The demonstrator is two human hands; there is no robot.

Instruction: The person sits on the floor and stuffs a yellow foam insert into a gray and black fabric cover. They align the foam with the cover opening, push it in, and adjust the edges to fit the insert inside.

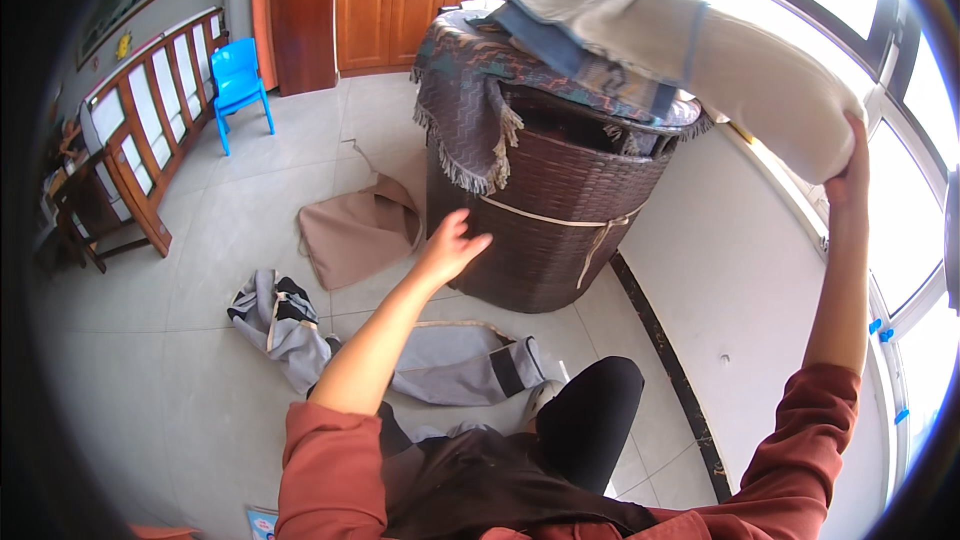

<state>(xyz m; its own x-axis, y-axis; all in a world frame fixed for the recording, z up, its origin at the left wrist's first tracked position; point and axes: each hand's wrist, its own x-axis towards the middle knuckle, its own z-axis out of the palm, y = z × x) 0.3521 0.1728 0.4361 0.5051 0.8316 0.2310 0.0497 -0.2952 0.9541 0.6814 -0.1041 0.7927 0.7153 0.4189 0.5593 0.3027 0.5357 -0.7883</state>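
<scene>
My right hand (849,165) grips the rounded end of a long cream cushion (772,82) at the upper right. The cushion's far part lies over a dark wicker basket (555,217), under or among beige and blue cloth (592,15). A patterned fringed throw (465,105) covers the basket top, and a cord is tied round its side. My left hand (453,247) is held in front of the basket with fingers apart and nothing in it. Grey cloth covers with black patches, one crumpled (281,322) and one spread out (465,364), lie on the floor before me.
A brown fabric bag (364,232) lies on the tiled floor left of the basket. Farther left stand a blue plastic chair (238,79) and a wooden railed frame (161,97). A white wall (697,240) and windows (911,187) border the right side.
</scene>
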